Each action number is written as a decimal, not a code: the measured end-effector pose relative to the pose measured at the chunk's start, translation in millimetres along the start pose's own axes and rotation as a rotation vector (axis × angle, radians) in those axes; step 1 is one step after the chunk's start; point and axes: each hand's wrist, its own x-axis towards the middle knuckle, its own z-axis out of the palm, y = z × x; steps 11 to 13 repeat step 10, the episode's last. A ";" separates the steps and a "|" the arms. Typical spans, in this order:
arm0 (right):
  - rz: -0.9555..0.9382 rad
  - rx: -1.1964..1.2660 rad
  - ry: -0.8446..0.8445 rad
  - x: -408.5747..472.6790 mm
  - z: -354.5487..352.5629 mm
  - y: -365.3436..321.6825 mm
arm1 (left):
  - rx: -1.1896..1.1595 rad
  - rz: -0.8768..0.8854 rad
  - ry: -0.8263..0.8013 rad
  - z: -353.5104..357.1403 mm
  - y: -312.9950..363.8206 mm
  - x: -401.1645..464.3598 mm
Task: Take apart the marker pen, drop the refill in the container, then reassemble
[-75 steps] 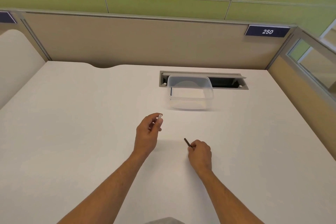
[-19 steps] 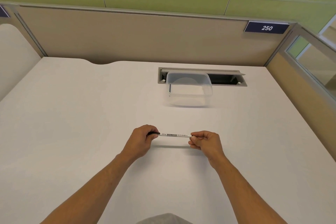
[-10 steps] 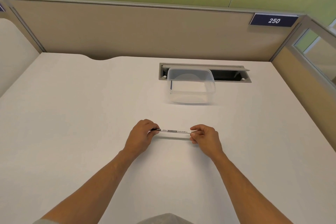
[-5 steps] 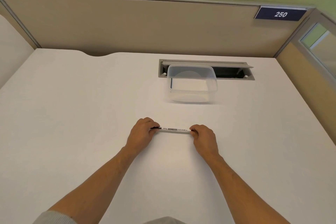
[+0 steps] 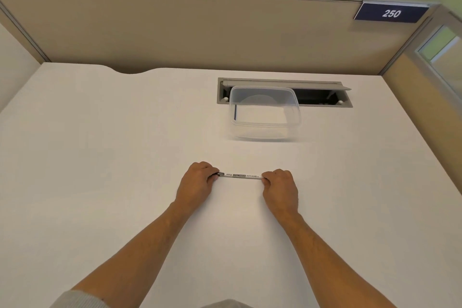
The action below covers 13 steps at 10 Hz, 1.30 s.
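The wide white tabletop (image 5: pixel 100 157) fills most of the frame, backed by a beige partition panel (image 5: pixel 175 32) that carries a dark blue plate numbered 250 (image 5: pixel 391 13) at the upper right. A grey cable hatch (image 5: pixel 322 97) is sunk into the surface right of centre, and just in front of it, overlapping its left part, stands the clear rectangular plastic container (image 5: pixel 265 130); a thin dark line shows against its left inner wall, likely the refill, though it is too small to be certain.

Below the container, at mid-frame and well apart from it, two bare hands hold the slim white marker pen with black lettering (image 5: pixel 241 176) level, crosswise, low over the tabletop. The left hand (image 5: pixel 197 182) has its fingers curled around the dark end; the right hand (image 5: pixel 281 186) has its fingers curled around the white end.

Judging by this, reassembly is in hand, with the parts being seated together. The next move calls for a straight push or twist along the pen's axis, keeping both ends aligned so nothing jams.
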 end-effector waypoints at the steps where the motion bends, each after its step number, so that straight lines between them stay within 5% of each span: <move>1: 0.007 0.039 0.011 -1.1 0.1 -0.6 | 0.005 0.005 0.017 0.2 1.5 -3.1; 13: -0.033 0.073 0.079 -25.4 -3.3 4.1 | 0.047 -0.032 0.038 -3.4 3.3 -25.6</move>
